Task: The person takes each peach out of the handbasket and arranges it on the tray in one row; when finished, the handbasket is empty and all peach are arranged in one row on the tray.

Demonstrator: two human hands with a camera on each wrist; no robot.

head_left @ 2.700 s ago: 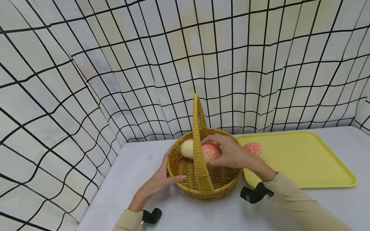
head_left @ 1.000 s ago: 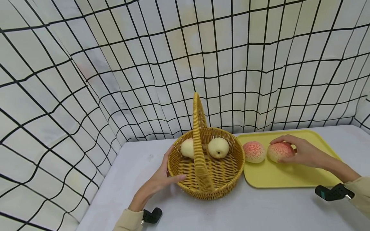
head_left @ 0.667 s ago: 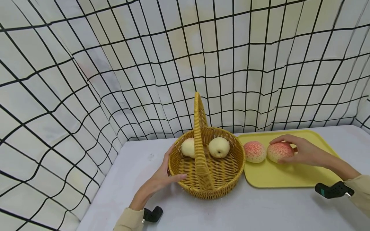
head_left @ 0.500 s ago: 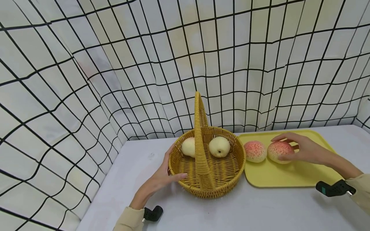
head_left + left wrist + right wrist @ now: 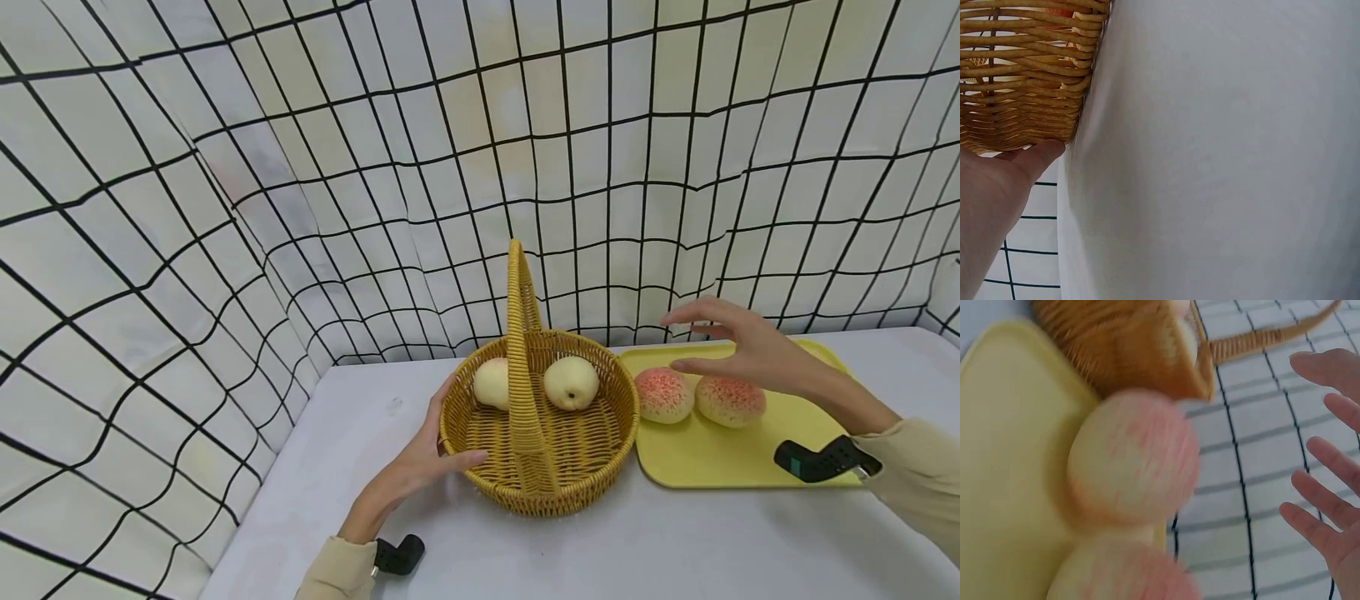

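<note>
A wicker basket (image 5: 570,467) with a tall handle stands on the white table. Inside lie two pale peaches, a left one (image 5: 491,383) partly behind the handle and a right one (image 5: 572,383) showing its stem dimple. My left hand (image 5: 420,454) holds the basket's left side, its thumb over the rim; the left wrist view shows the hand against the woven wall (image 5: 1016,94). On the yellow tray (image 5: 750,462) sit two pink-speckled peaches, a left one (image 5: 664,395) and a right one (image 5: 730,402). Above them my right hand (image 5: 757,350) hovers with fingers spread, holding nothing.
The tray's left end meets the basket's right side. White sheeting with a black grid (image 5: 600,167) rises behind the table and along its left. The basket handle (image 5: 521,333) arches high over the middle of the basket.
My right hand had set a peach into the basket, then held the right peach on the tray. Now it has let go and risen up and left. The left hand stays on the basket.
</note>
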